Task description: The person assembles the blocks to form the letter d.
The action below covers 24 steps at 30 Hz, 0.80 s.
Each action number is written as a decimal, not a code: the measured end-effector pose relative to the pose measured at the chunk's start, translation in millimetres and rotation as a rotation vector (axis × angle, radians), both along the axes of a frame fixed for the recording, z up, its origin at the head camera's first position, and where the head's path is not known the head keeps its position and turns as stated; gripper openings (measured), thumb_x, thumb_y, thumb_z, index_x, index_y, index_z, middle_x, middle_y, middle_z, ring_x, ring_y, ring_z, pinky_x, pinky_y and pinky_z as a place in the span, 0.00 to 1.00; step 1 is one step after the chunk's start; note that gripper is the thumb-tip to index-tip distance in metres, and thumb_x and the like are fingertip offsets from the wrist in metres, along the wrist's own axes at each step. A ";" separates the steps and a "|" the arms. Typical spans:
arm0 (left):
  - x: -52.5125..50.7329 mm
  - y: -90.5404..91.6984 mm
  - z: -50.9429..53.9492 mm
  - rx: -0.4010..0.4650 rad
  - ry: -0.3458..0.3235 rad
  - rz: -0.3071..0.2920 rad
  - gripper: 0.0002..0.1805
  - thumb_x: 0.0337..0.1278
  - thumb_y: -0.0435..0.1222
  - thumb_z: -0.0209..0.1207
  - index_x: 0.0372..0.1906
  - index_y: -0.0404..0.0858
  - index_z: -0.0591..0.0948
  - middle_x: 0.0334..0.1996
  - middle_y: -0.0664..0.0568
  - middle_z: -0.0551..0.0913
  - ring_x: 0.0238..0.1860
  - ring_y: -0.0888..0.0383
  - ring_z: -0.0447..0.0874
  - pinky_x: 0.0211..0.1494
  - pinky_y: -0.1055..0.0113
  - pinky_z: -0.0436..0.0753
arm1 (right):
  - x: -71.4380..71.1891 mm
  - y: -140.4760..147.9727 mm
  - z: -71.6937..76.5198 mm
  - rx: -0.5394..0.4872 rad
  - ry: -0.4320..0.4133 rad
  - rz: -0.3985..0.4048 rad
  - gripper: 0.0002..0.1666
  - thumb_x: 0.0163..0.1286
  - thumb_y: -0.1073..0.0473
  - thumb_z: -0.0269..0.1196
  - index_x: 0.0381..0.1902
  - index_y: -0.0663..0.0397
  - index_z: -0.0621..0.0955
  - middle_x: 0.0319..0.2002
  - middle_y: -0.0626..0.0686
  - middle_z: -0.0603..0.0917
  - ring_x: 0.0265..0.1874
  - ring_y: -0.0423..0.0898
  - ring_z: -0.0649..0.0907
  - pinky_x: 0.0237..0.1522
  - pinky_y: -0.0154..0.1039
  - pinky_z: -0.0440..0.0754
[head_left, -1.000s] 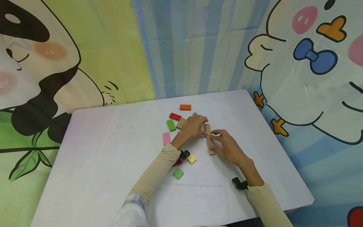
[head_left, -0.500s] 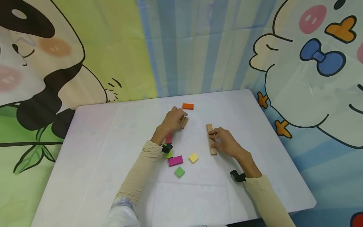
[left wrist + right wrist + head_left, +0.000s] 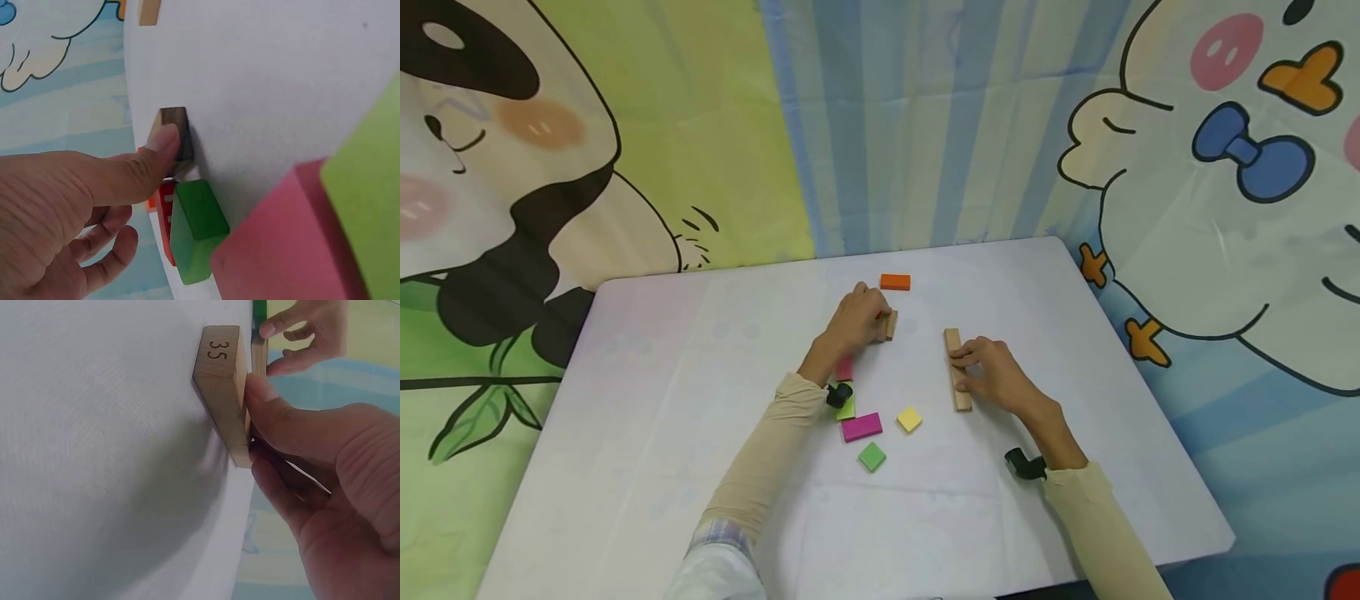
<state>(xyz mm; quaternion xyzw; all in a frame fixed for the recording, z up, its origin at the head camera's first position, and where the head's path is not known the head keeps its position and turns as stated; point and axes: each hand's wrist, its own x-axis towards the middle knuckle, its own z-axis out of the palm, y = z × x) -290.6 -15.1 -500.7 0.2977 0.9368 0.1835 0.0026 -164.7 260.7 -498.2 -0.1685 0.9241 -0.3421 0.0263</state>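
My left hand [image 3: 854,320] pinches a small wooden block [image 3: 891,326] left of the table's middle. In the left wrist view the thumb lies over that wooden block [image 3: 174,117], beside a green block [image 3: 200,215] and a red block [image 3: 165,212]. My right hand [image 3: 996,373] holds the side of a straight row of plain wooden blocks [image 3: 952,340] between thumb and fingers. From the right wrist, the near end of the wooden block [image 3: 219,359] reads 35. The fingertips on the row's far side are partly hidden.
An orange block [image 3: 895,282] lies behind the left hand. Nearer are a pink block [image 3: 845,369], a yellow-green block [image 3: 847,408], a magenta block [image 3: 862,427], a yellow block [image 3: 909,420] and a green block [image 3: 872,457]. The white table [image 3: 700,467] meets a printed cloth backdrop.
My left hand has left the wooden row and moved left to the small wooden block, which has since turned slightly more upright in the head view. The right hand stays at the row.
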 end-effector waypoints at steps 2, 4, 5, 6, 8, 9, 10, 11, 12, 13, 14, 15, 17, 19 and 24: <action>-2.5 9.3 -0.1 -0.040 0.005 -0.003 0.26 0.52 0.37 0.83 0.59 0.40 0.92 0.54 0.44 0.91 0.52 0.45 0.79 0.56 0.54 0.83 | 0.3 0.4 -1.1 0.004 0.004 -0.007 0.27 0.59 0.72 0.81 0.57 0.70 0.88 0.60 0.62 0.91 0.65 0.65 0.85 0.69 0.62 0.81; -5.4 19.2 0.0 -0.059 0.011 -0.013 0.24 0.53 0.39 0.84 0.56 0.40 0.93 0.52 0.44 0.91 0.51 0.45 0.79 0.54 0.54 0.83 | 0.3 0.3 -1.5 0.006 0.006 -0.011 0.26 0.59 0.73 0.81 0.56 0.70 0.89 0.60 0.62 0.91 0.65 0.65 0.85 0.69 0.62 0.81; -6.9 24.0 0.3 -0.055 0.010 -0.015 0.24 0.53 0.40 0.84 0.55 0.40 0.93 0.51 0.44 0.92 0.50 0.45 0.79 0.54 0.54 0.82 | 0.2 0.0 -1.5 0.006 0.006 -0.013 0.26 0.59 0.73 0.81 0.56 0.70 0.89 0.60 0.62 0.91 0.64 0.65 0.85 0.69 0.62 0.81; -8.4 28.3 0.1 -0.046 0.008 -0.015 0.23 0.53 0.41 0.84 0.54 0.39 0.93 0.50 0.45 0.92 0.50 0.46 0.79 0.53 0.54 0.82 | 0.0 -0.4 -1.5 0.008 0.007 -0.013 0.26 0.59 0.73 0.81 0.56 0.70 0.89 0.60 0.62 0.91 0.64 0.65 0.85 0.69 0.62 0.81; -11.7 36.1 0.4 -0.026 0.009 -0.011 0.23 0.53 0.44 0.84 0.52 0.38 0.93 0.49 0.46 0.92 0.49 0.46 0.79 0.53 0.53 0.81 | -0.5 -1.4 -0.8 0.008 0.006 -0.013 0.26 0.59 0.73 0.81 0.56 0.70 0.89 0.60 0.62 0.91 0.64 0.65 0.85 0.69 0.62 0.82; -13.1 39.3 0.3 -0.018 0.010 -0.010 0.24 0.53 0.45 0.84 0.52 0.37 0.93 0.49 0.47 0.92 0.49 0.47 0.79 0.52 0.54 0.80 | -0.9 -2.1 -0.5 0.008 0.005 -0.012 0.26 0.59 0.72 0.81 0.56 0.70 0.89 0.60 0.62 0.91 0.64 0.64 0.86 0.69 0.61 0.82; -14.6 42.5 0.8 -0.008 0.007 -0.006 0.25 0.53 0.46 0.83 0.52 0.37 0.92 0.49 0.47 0.93 0.49 0.47 0.79 0.53 0.54 0.79 | -1.5 -2.4 0.1 0.007 0.005 -0.012 0.26 0.58 0.72 0.81 0.56 0.70 0.89 0.60 0.62 0.91 0.64 0.64 0.86 0.69 0.61 0.82; -16.0 45.2 1.2 -0.007 0.005 -0.003 0.26 0.53 0.47 0.83 0.54 0.37 0.92 0.51 0.48 0.93 0.50 0.47 0.79 0.54 0.54 0.79 | -2.0 -2.8 0.2 0.010 0.006 -0.010 0.26 0.58 0.72 0.81 0.56 0.69 0.89 0.60 0.61 0.91 0.64 0.64 0.86 0.68 0.60 0.82; -17.3 47.4 1.8 -0.008 0.001 0.001 0.27 0.53 0.48 0.83 0.55 0.37 0.91 0.51 0.48 0.93 0.50 0.47 0.80 0.54 0.53 0.78 | -2.7 -3.2 -0.1 0.012 0.006 -0.008 0.26 0.58 0.72 0.81 0.56 0.69 0.89 0.60 0.61 0.91 0.64 0.63 0.86 0.68 0.60 0.82; -18.4 49.1 2.2 -0.008 -0.008 0.008 0.27 0.54 0.48 0.83 0.56 0.38 0.91 0.52 0.48 0.93 0.51 0.47 0.80 0.54 0.53 0.78 | -3.5 -3.7 -0.6 0.011 0.006 -0.005 0.26 0.58 0.72 0.81 0.56 0.69 0.89 0.60 0.61 0.91 0.64 0.63 0.86 0.68 0.60 0.82; -19.1 50.5 2.8 -0.006 -0.021 0.017 0.28 0.54 0.46 0.82 0.57 0.38 0.91 0.54 0.49 0.93 0.52 0.46 0.81 0.55 0.53 0.78 | -4.0 -4.0 -0.9 0.012 0.005 -0.003 0.26 0.59 0.72 0.81 0.56 0.69 0.89 0.60 0.61 0.91 0.64 0.63 0.86 0.68 0.60 0.82; -19.9 51.7 3.2 -0.004 -0.030 0.025 0.27 0.56 0.45 0.82 0.58 0.39 0.91 0.55 0.49 0.93 0.53 0.46 0.82 0.56 0.52 0.79 | -4.4 -4.3 -1.3 0.013 0.007 -0.001 0.26 0.59 0.72 0.81 0.56 0.69 0.89 0.60 0.61 0.91 0.64 0.64 0.86 0.68 0.60 0.82; -21.0 53.4 3.8 -0.006 -0.045 0.041 0.24 0.58 0.42 0.81 0.59 0.40 0.91 0.57 0.50 0.93 0.55 0.45 0.83 0.56 0.51 0.80 | -4.7 -4.7 -2.1 0.014 0.006 -0.003 0.26 0.59 0.71 0.81 0.56 0.68 0.89 0.60 0.61 0.91 0.64 0.64 0.86 0.68 0.61 0.82; -21.4 55.2 3.6 0.004 -0.059 0.053 0.22 0.59 0.39 0.80 0.58 0.40 0.92 0.58 0.50 0.93 0.56 0.45 0.83 0.56 0.51 0.80 | -4.3 -4.5 -2.7 0.014 0.003 -0.009 0.26 0.59 0.72 0.81 0.57 0.68 0.89 0.60 0.61 0.91 0.64 0.64 0.85 0.68 0.61 0.82; -23.5 66.2 1.7 0.041 -0.058 0.052 0.21 0.60 0.39 0.80 0.57 0.38 0.92 0.56 0.48 0.93 0.51 0.45 0.83 0.53 0.52 0.81 | -3.3 -2.9 -1.6 0.012 -0.007 -0.026 0.26 0.58 0.72 0.81 0.56 0.67 0.89 0.60 0.60 0.91 0.65 0.63 0.85 0.69 0.61 0.82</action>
